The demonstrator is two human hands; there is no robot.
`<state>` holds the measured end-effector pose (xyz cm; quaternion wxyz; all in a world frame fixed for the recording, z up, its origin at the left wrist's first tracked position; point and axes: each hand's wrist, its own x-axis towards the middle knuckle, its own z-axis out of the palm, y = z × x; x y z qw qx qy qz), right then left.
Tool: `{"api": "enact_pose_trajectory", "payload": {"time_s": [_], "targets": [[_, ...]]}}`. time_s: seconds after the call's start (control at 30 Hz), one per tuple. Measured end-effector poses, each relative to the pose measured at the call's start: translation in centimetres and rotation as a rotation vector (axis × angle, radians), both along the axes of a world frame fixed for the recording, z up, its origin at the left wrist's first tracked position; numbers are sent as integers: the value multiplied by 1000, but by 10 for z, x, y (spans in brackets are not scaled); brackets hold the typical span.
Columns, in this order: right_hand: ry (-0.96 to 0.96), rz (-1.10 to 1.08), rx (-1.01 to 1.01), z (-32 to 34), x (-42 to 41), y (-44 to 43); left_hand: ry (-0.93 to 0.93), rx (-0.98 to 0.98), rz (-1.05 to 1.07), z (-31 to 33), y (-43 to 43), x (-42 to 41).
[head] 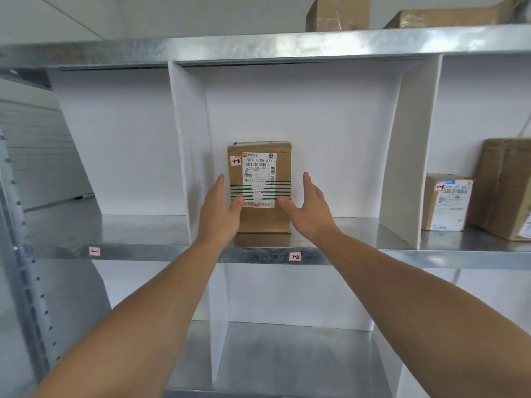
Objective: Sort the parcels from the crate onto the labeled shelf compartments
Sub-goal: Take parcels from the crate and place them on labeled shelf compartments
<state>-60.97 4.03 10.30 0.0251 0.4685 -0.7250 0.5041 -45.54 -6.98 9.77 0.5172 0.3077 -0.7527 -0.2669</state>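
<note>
A brown cardboard parcel (260, 218) is seen standing upright in the middle compartment (301, 110) of a metal shelf (143, 234), near the centre of the frame. The compartment is walled by white dividers (184, 153) on both sides. A small pink tag marked 1-2 (295, 256) is stuck on the shelf edge just below it. Another tag marked 1-1 (94, 251) is stuck further left.

In the compartment at the right of the frame, a small labelled box (446, 201) is kept beside a bigger brown box (505, 188). Two more cardboard boxes (337, 14) are seen on the top shelf, at the upper right.

The parcel is taller than it is wide. A white shipping label (260, 173) with barcodes and dark green stripes is stuck on its front. A little tag (235, 160) marked 1-2 is stuck at its upper left corner.

The left hand (219, 216) is held at the parcel's left side and the right hand (310, 214) at its right side. The fingers of both hands are kept straight and spread, not curled. Both thumbs are laid against the front of the parcel.
</note>
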Motion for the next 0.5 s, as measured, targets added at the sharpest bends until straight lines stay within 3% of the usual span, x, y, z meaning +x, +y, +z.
{"api": "enact_pose_trajectory", "payload": {"time_s": [0.17,0.3,0.5], "targets": [[290,-102,158,-12,13,30,-151,-257,80,-3,33,17],[499,-138,266,-27,28,60,-342,-336,246,-21,57,36],[630,-64,299,-51,67,83,-546,-364,364,-56,98,85]]}}
